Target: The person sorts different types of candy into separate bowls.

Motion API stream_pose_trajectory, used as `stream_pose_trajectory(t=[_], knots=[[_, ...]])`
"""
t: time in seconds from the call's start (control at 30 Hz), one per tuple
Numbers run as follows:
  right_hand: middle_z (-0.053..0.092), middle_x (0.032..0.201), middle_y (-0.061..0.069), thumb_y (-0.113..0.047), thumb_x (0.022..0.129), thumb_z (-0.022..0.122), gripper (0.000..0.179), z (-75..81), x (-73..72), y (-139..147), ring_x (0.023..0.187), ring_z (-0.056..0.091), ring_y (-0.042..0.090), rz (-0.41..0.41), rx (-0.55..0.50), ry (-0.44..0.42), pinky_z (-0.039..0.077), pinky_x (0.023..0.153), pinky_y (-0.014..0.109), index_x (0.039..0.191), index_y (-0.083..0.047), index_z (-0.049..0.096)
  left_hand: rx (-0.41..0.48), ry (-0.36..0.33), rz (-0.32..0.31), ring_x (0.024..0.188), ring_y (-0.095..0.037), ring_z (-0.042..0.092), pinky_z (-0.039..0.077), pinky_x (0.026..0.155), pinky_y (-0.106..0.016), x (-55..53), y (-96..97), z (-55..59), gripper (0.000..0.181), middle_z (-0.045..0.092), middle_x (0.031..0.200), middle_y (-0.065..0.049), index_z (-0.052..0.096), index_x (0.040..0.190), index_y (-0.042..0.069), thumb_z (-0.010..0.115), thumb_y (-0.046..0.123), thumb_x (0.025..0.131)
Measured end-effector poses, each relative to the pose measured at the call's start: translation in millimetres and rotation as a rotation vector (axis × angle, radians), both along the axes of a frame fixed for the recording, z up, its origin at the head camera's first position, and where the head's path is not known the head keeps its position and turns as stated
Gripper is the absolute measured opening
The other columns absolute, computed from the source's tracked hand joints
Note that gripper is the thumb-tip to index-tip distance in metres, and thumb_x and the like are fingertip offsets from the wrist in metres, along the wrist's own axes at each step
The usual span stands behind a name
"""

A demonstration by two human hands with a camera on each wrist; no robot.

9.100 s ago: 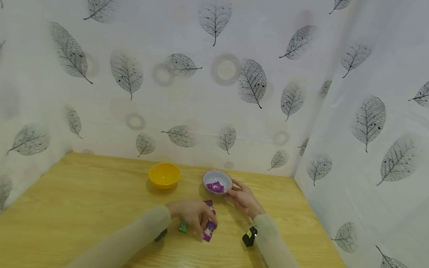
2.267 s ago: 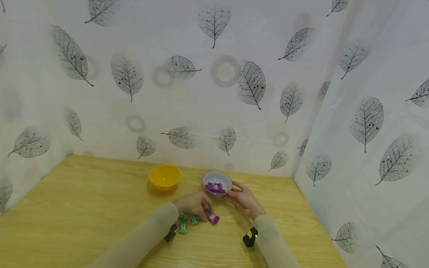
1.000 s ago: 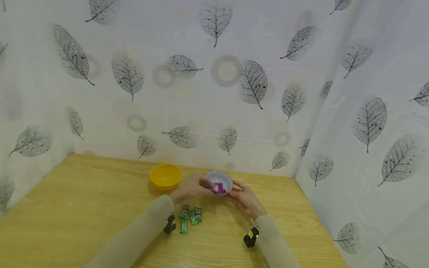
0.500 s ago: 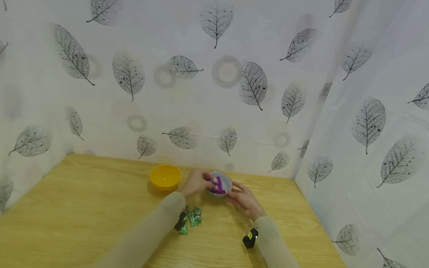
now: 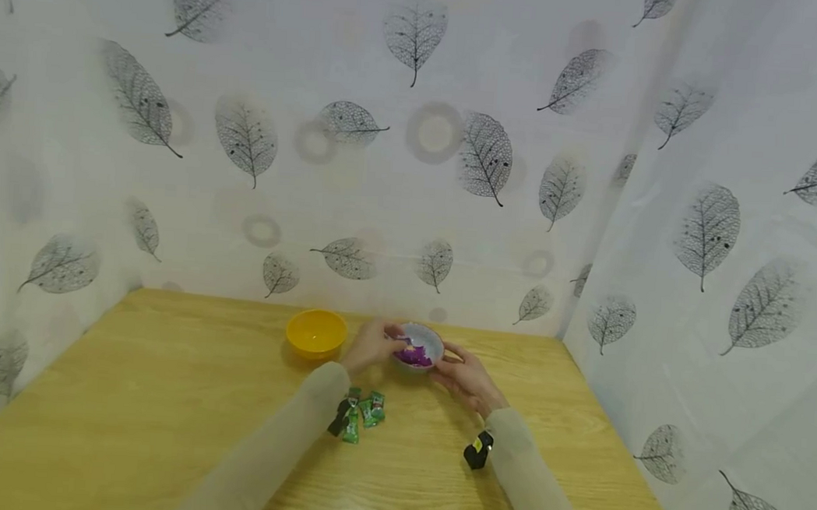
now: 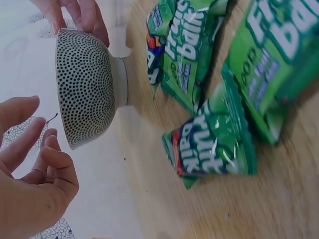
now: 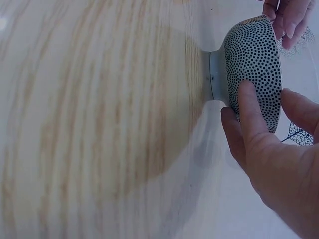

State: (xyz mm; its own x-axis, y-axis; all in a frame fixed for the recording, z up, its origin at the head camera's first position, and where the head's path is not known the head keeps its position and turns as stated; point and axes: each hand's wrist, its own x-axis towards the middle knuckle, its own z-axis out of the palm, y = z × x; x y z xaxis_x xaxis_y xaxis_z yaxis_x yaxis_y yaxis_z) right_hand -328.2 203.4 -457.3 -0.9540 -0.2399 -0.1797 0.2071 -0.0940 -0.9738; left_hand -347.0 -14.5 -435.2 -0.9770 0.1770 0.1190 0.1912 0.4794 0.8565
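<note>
On the table [image 5: 133, 394], the yellow bowl [image 5: 314, 351] stood leftmost; green packets [image 5: 352, 429] lay nearer the camera. The left hand [image 5: 371, 346], loosely bent fingers released, hovered at the rim of the dotted bowl [image 7: 251, 59] (contents: purple packets [image 5: 416, 357]). The right hand [image 5: 467, 379] grasped that bowl's side.

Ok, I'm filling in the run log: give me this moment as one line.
left hand: near dotted bowl; right hand: holds dotted bowl; purple packets: inside; green packets: on table; yellow bowl: leftward
</note>
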Motion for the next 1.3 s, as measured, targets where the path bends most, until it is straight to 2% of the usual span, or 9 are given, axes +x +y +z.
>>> stream_pose_trajectory(t=[0.17,0.4,0.5,0.6,0.77,0.9,1.03,1.17,1.3], knots=[[0.035,0.149,0.032,0.004,0.098,0.049,0.059,0.1,-0.9,2.0,0.114,0.063,0.030,0.001,-0.010,0.000,0.045,0.107,0.041,0.152,-0.001,0.026,-0.008,0.015,0.000,0.098,-0.025,0.062,0.053,0.090,-0.040,5.4,-8.0,4.9,0.024,0.070,0.107,-0.012,0.070,0.109,0.003,0.071,0.015,0.089],[0.034,0.149,0.034,0.004,0.099,0.048,0.059,1.7,2.0,5.7,0.134,0.043,0.044,-0.039,-0.062,0.022,0.036,0.114,0.046,0.152,0.004,0.022,-0.018,0.084,-0.028,0.093,-0.022,0.062,0.055,0.082,-0.035,15.1,-21.1,10.4,0.025,0.071,0.105,-0.012,0.069,0.110,0.001,0.070,0.014,0.088],[0.037,0.145,0.031,0.004,0.098,0.051,0.059,3.1,3.8,7.1,0.133,0.045,0.043,-0.104,-0.081,0.021,0.037,0.114,0.046,0.151,0.004,0.025,0.003,0.097,-0.032,0.092,-0.020,0.062,0.054,0.081,-0.034,21.3,-29.7,11.3,0.027,0.071,0.103,-0.010,0.070,0.109,0.002,0.073,0.018,0.088],[0.044,0.139,0.028,0.003,0.096,0.054,0.056,4.5,5.1,8.7,0.126,0.054,0.038,-0.172,-0.048,0.039,0.041,0.111,0.044,0.148,0.005,0.032,0.029,0.090,-0.019,0.091,-0.018,0.060,0.054,0.080,-0.032,28.5,-39.1,12.0,0.027,0.070,0.101,-0.007,0.070,0.107,0.004,0.074,0.021,0.087],[0.052,0.130,0.023,0.001,0.096,0.056,0.050,8.4,8.1,8.6,0.110,0.063,0.024,-0.233,0.002,0.079,0.051,0.101,0.035,0.144,0.006,0.040,0.059,0.093,-0.001,0.090,-0.019,0.061,0.055,0.079,-0.032,39.1,-54.4,14.3,0.027,0.070,0.104,-0.011,0.069,0.109,0.004,0.075,0.016,0.086],[0.056,0.125,0.020,0.000,0.096,0.057,0.048,12.7,12.5,5.4,0.106,0.064,0.020,-0.227,-0.021,0.084,0.055,0.095,0.029,0.142,0.006,0.042,0.054,0.119,0.007,0.091,-0.020,0.062,0.056,0.079,-0.030,42.1,-66.4,13.8,0.029,0.070,0.106,-0.013,0.068,0.111,0.003,0.076,0.014,0.085],[0.060,0.119,0.014,-0.002,0.096,0.058,0.048,15.3,18.1,-1.1,0.101,0.066,0.017,-0.196,-0.033,0.074,0.054,0.095,0.029,0.140,0.008,0.042,0.034,0.128,0.028,0.093,-0.022,0.063,0.055,0.079,-0.029,43.8,-80.2,13.0,0.034,0.070,0.110,-0.013,0.068,0.114,0.002,0.077,0.017,0.084],[0.063,0.110,0.005,-0.002,0.097,0.057,0.047,15.7,23.6,-10.5,0.099,0.065,0.014,-0.161,-0.031,0.074,0.053,0.098,0.030,0.139,0.010,0.042,0.010,0.157,0.070,0.097,-0.027,0.063,0.055,0.084,-0.036,43.8,-97.2,13.7,0.039,0.069,0.113,-0.016,0.067,0.115,0.001,0.078,0.020,0.083],[0.063,0.115,0.011,-0.002,0.096,0.057,0.046,14.3,29.0,-20.8,0.100,0.065,0.015,-0.116,-0.032,0.087,0.054,0.095,0.029,0.137,0.014,0.042,-0.009,0.132,0.121,0.110,-0.032,0.060,0.051,0.096,-0.045,42.3,-117.2,14.7,0.051,0.065,0.123,-0.018,0.062,0.124,-0.001,0.079,0.025,0.083]])
